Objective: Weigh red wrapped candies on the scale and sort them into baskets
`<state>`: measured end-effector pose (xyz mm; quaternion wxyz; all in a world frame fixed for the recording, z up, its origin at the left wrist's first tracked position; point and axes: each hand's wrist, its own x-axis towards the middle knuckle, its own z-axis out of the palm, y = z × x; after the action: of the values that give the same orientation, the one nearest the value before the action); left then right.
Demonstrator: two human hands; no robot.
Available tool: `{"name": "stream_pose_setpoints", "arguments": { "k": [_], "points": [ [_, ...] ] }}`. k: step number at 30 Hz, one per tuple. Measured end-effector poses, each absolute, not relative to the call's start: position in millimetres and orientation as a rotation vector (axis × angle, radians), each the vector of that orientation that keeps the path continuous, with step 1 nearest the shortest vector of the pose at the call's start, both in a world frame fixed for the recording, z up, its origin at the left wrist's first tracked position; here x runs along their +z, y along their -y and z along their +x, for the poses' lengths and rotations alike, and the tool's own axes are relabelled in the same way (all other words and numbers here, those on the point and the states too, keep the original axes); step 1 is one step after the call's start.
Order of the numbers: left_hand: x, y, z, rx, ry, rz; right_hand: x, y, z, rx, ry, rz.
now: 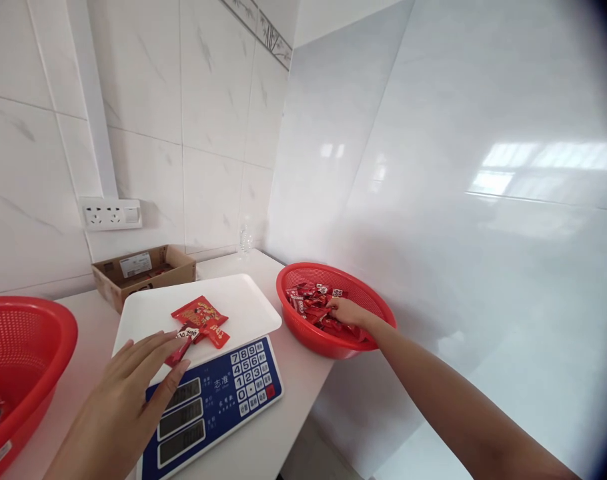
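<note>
My left hand [128,393] hovers over the near left side of a white and blue weighing scale [251,303]. Its fingers are stretched out and the thumb stands apart. A small dark red packet [181,350] lies just past its fingertips; whether they touch it I cannot tell. Beside that packet on the pan are a larger red snack packet [201,311] and a smaller red packet [217,335]. My right hand [347,312] reaches into a red perforated basket [308,341], its fingers curled down among several small red packets [311,300]. What those fingertips grip is hidden.
Another red basket [43,320] stands at the left edge with some packets inside. Behind the scale is an open cardboard box [178,267]. A clear plastic bottle [244,240] stands in the corner of the white table [303,400]. Walls border the table behind and right.
</note>
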<state>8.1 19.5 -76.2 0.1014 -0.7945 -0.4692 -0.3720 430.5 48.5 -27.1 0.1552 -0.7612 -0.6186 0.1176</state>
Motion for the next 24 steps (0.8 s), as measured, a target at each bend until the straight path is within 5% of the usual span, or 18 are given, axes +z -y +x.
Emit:
{"name": "stream_pose_setpoints", "arguments": {
  "k": [13,24],
  "points": [
    [-52,-5,14,-1.183,1.429,-2.382,27,-38,337,0.79,1.691,-1.645],
    [-31,6,6,-1.18,1.59,-2.382,4,-66,222,0.927,2.049,-1.331]
  ]
}}
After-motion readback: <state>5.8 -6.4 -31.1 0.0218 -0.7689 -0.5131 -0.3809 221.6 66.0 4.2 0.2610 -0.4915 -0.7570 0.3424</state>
